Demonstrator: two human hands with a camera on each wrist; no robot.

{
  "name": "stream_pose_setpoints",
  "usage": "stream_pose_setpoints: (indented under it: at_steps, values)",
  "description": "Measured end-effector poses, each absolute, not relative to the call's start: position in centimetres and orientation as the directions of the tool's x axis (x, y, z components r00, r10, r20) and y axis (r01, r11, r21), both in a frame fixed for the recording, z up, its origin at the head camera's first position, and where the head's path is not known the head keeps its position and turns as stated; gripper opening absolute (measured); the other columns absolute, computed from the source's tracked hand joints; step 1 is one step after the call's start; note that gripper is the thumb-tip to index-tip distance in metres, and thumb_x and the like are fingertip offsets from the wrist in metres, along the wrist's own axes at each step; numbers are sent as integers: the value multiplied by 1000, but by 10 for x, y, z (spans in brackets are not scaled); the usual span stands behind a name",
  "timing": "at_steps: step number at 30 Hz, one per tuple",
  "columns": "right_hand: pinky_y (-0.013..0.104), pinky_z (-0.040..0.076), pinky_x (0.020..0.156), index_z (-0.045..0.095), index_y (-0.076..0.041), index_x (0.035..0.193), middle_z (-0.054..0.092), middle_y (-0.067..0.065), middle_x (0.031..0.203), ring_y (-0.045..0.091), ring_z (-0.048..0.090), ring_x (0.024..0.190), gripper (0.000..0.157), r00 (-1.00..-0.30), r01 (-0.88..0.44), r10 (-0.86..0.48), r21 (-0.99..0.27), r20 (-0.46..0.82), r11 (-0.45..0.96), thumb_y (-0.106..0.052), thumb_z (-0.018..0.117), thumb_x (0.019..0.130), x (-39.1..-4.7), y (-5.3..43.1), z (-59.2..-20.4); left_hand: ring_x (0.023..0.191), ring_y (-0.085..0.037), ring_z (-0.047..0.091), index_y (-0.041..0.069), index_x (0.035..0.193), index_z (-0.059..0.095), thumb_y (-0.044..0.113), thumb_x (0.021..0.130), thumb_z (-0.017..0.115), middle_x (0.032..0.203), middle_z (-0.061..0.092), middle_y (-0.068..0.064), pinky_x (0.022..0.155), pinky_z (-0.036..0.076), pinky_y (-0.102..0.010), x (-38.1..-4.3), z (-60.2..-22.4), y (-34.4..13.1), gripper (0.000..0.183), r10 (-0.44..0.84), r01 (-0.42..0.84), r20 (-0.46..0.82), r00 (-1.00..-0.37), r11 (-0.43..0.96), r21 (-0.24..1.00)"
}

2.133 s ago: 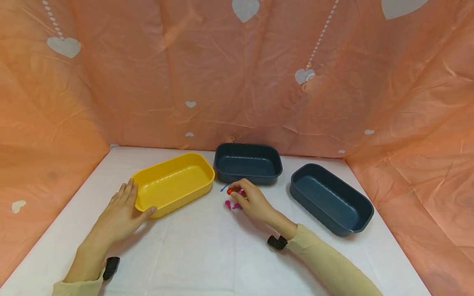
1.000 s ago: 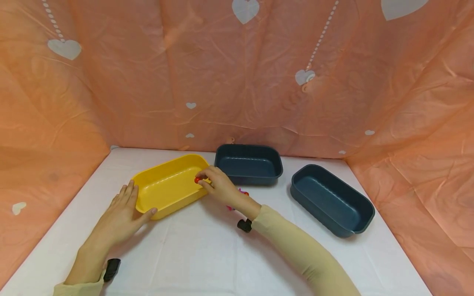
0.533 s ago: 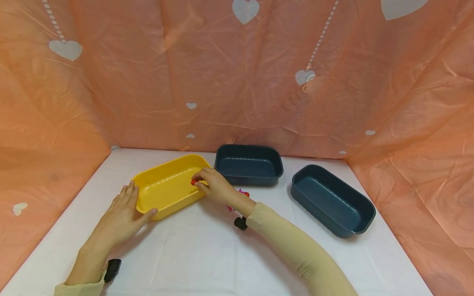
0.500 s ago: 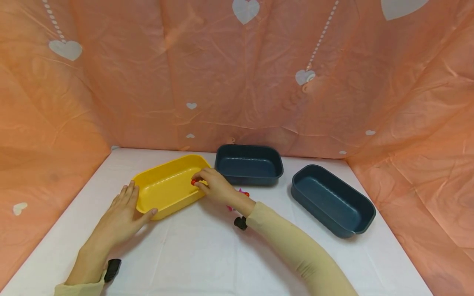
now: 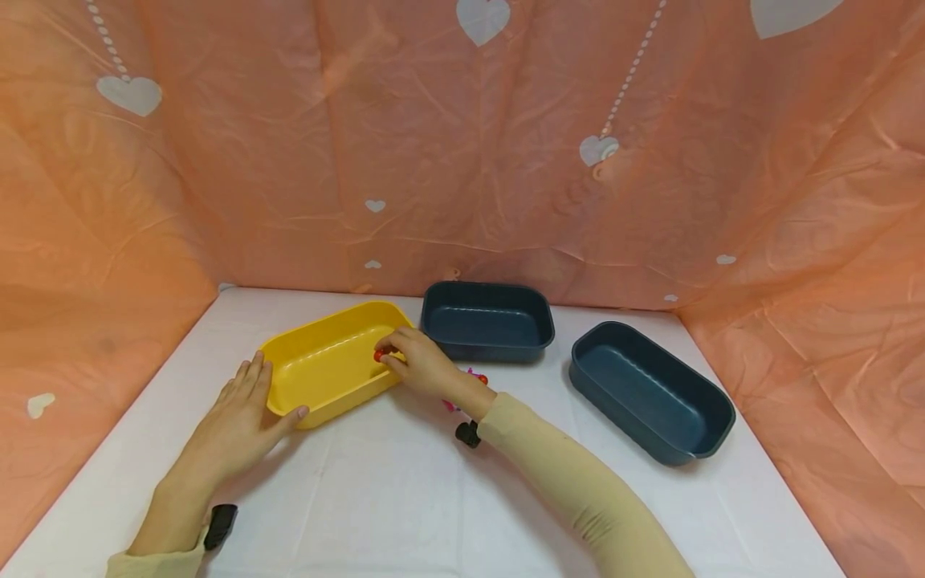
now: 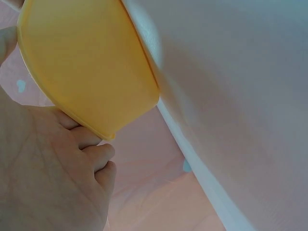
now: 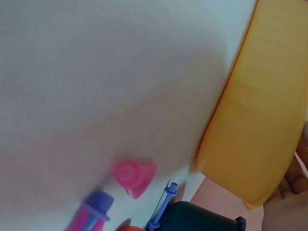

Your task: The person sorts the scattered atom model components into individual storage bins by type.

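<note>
In the head view my right hand pinches a small round red piece over the right end of a yellow plastic bin. My left hand rests on the bin's left end, fingers extended along the rim and thumb at the near side. The left wrist view shows the left palm against the bin's outer wall. In the right wrist view the right hand is at the bin's far rim, the red piece hidden. The bin's visible floor holds nothing.
Small toy pieces lie under the right forearm: a pink cone-shaped piece, a thin blue rod, a purple-and-pink piece and another red piece. Two dark blue bins stand behind and to the right.
My right hand has carried the red piece left from the toy pieces to above the yellow bin. Over the last half second it stays almost still; the left hand keeps its place.
</note>
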State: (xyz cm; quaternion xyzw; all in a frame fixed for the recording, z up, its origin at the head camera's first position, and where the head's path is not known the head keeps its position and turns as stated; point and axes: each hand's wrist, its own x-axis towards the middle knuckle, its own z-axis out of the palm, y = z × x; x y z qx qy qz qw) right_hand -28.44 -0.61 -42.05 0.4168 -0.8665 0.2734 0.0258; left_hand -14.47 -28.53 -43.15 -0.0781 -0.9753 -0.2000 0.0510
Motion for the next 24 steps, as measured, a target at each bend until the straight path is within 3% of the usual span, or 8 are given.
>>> stream_pose_setpoints:
  at_steps: [14, 24]
  values:
    - [25, 52, 97, 71, -7, 122, 67, 6, 113, 19, 63, 107, 21, -659, -731, -697, -456, 281, 507, -18, 65, 104, -284, -3, -421, 153, -57, 7, -18, 157, 9, 59, 103, 53, 168, -1, -35, 126, 4, -63, -144, -431, -284, 104, 132, 173, 131, -983, 909, 379]
    - [27, 54, 93, 72, -4, 118, 67, 9, 112, 23, 64, 106, 18, -644, -749, -657, -499, 391, 437, -12, 68, 102, -277, 8, -413, 153, -57, 8, -19, 157, 11, 57, 103, 54, 167, 1, -36, 125, 5, -65, -143, -430, -284, 103, 137, 183, 147, -980, 907, 380]
